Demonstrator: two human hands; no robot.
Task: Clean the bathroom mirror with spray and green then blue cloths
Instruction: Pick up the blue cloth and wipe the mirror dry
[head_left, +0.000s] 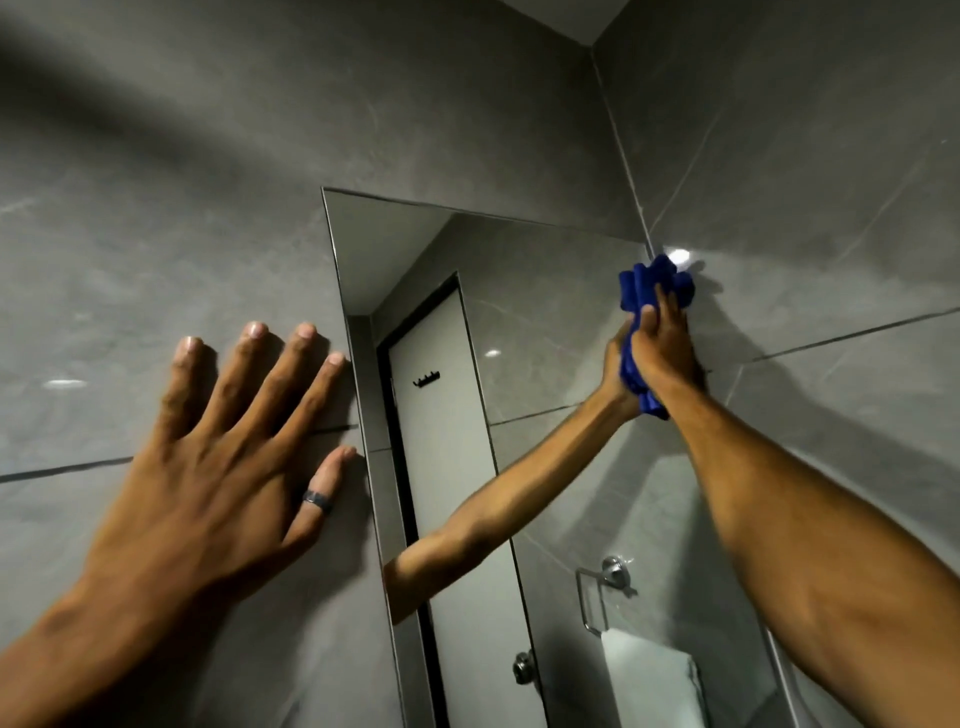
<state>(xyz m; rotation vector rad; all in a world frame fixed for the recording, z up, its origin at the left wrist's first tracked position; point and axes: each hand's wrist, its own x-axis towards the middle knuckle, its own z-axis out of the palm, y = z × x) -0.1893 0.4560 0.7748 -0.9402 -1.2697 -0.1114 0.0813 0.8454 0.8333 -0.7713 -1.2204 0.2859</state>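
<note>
The tall rectangular mirror (545, 312) hangs on a grey tiled wall, seen from below. My right hand (667, 348) is shut on a bunched blue cloth (655, 280) and presses it against the glass near the mirror's top right corner. The arm and cloth are doubled in the reflection. My left hand (218, 447) lies flat on the wall tiles just left of the mirror's edge, fingers spread, a dark ring on the thumb. No spray bottle or green cloth is in view.
Grey marbled tiles (156, 234) cover both walls, which meet in a corner right of the mirror. The glass reflects a white door with a hook rack (427, 378), a chrome towel holder (610, 577) and a white towel (649, 675).
</note>
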